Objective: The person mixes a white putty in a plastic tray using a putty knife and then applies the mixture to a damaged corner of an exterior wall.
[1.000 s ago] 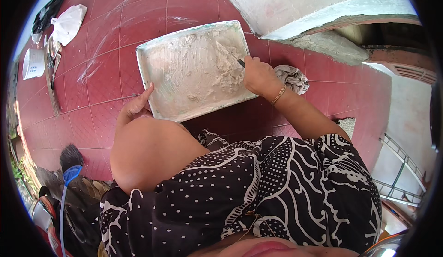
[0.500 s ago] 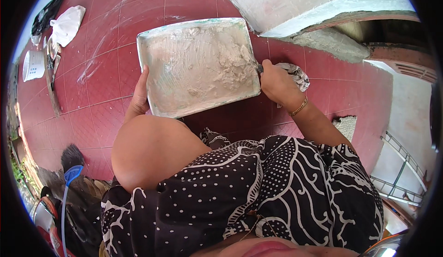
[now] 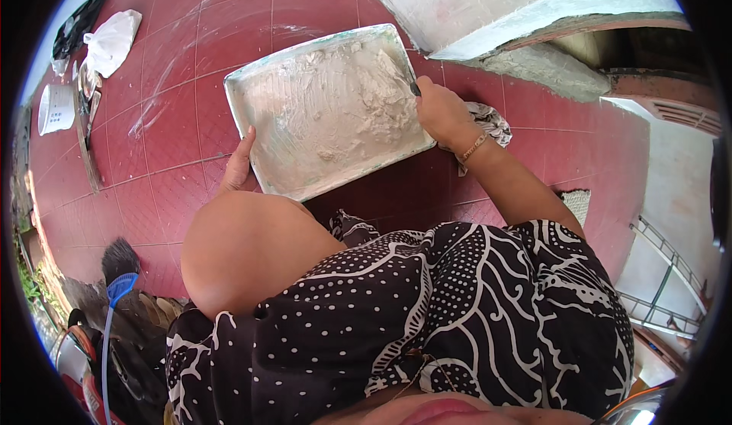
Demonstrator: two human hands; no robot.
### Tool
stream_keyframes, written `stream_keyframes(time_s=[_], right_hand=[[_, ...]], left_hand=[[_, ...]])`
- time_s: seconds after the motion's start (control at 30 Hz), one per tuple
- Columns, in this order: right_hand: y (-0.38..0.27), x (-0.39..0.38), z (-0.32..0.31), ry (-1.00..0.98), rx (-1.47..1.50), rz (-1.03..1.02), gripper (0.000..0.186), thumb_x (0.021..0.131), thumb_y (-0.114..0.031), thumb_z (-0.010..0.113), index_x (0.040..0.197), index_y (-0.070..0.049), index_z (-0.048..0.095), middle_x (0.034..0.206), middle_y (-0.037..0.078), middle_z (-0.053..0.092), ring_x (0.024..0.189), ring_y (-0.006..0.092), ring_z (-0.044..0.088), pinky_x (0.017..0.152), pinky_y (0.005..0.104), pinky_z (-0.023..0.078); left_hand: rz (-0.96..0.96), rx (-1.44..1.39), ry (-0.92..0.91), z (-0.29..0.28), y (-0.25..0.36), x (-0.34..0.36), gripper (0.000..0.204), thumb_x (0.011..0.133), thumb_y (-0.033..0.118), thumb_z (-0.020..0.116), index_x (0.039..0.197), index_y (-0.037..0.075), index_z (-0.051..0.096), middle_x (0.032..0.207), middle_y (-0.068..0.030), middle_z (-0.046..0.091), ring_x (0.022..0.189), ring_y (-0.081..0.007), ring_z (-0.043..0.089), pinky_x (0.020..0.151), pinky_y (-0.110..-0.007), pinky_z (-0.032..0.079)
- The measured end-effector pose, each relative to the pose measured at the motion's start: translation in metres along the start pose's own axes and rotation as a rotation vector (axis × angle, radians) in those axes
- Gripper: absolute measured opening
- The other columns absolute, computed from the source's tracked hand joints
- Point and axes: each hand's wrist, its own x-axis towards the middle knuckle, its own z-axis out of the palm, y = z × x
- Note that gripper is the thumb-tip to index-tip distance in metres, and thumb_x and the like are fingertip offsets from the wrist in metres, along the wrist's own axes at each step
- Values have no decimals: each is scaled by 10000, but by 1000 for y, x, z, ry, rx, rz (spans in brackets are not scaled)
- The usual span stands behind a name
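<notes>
A white rectangular tray (image 3: 358, 173) is tilted slightly above the red tiled floor, beyond my bent knee. Thick beige-white paste (image 3: 320, 105) coats its inside, smooth toward the left and heaped in rough lumps at the right. My left hand (image 3: 239, 162) grips the tray's left edge, thumb over the rim and the other fingers hidden beneath. At the right edge, my right hand (image 3: 446, 116) is closed round the dark handle of a scraper (image 3: 415, 89). Most of the scraper is hidden by the hand, and its blade is hard to make out against the paste.
A crumpled patterned cloth (image 3: 492, 126) lies beyond my right wrist. At far left are a white tub (image 3: 56, 109), a white plastic bag (image 3: 114, 42) and a wooden strip (image 3: 87, 147). A blue-headed broom (image 3: 120, 286) stands lower left. A wall with a ledge (image 3: 545, 74) borders the upper right.
The tray has turned a little counterclockwise, its left side coming nearer. My right hand has shifted left and away from me with the scraper; my left hand has shifted slightly right.
</notes>
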Motion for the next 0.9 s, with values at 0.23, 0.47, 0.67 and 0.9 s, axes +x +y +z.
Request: stream_keyframes(time_s=[0.23,0.47,0.67,0.9], right_hand=[[-12,-59,4,-100,-235,-129,187,816,-51,430,1003,-48,426,931,193,529,812,403,587,699,492,460],[-16,10,36,-15,-142,-34,178,835,-74,430,1010,-43,429,888,234,575,782,415,590,704,487,463],[9,23,21,129,296,-87,197,839,-104,457,1017,-23,441,849,241,605,811,422,580,694,488,447],[-10,-49,-9,-45,-225,-178,219,821,-57,423,1039,-60,451,873,187,552,775,399,587,671,494,456]], left_hand=[[-43,-119,42,13,7,-16,722,885,525,441,1379,27,270,1365,-172,382,1238,-283,406,1024,-420,338],[31,-1,-49,-13,-4,2,734,881,514,460,1390,35,236,1386,-178,347,1258,-308,374,1036,-459,309],[-4,-94,-42,-20,-16,4,716,890,506,450,1383,26,251,1377,-180,360,1255,-302,378,1033,-453,315],[-9,-129,-19,2,-7,-11,715,896,498,443,1388,25,230,1385,-181,347,1257,-315,372,1034,-457,314]])
